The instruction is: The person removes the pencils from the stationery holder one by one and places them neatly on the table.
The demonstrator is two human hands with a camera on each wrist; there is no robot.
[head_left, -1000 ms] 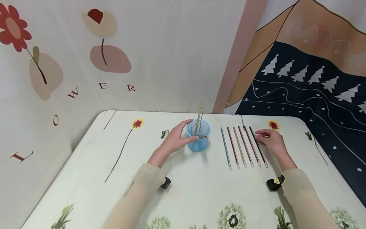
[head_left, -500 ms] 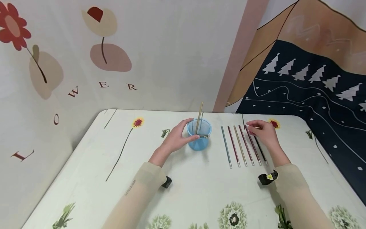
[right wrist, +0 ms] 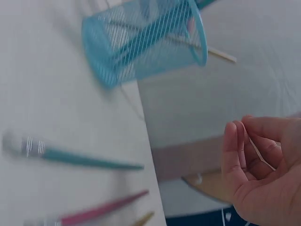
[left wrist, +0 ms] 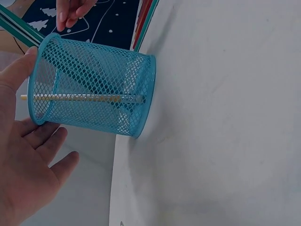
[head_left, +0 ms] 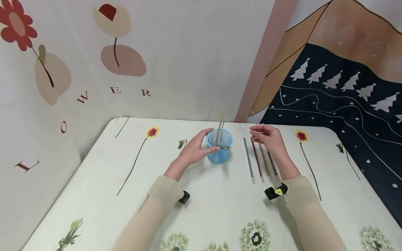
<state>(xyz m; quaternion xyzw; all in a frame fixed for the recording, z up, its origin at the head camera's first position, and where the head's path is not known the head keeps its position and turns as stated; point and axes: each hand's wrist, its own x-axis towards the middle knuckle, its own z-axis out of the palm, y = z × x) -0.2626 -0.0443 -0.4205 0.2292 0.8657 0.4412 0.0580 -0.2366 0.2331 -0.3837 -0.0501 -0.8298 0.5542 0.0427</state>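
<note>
My left hand (head_left: 194, 150) holds a blue mesh pencil cup (head_left: 218, 158) near its rim, with the thumb on the near side. A gold pencil (left wrist: 75, 98) leans inside the cup, and a dark green pencil (left wrist: 21, 26) sticks out past its rim. My right hand (head_left: 269, 140) hovers over the far ends of a row of pencils, fingers loosely curled and holding nothing. The row shows a teal pencil (head_left: 249, 160), a dark red pencil (head_left: 257, 161), a gold one beside it and another red one. The right hand and forearm hide the rest of the row.
The table (head_left: 207, 209) has a white cloth printed with flowers. Behind it hangs a pale wall cloth (head_left: 188, 69) with flower prints, and at the right a dark cloth (head_left: 301, 108) with white trees. A black wrist camera (head_left: 276, 191) sits at the right cuff.
My right hand has moved left along the row, from beside the black pencil to above the red and gold ones. My left hand and the cup stay in place.
</note>
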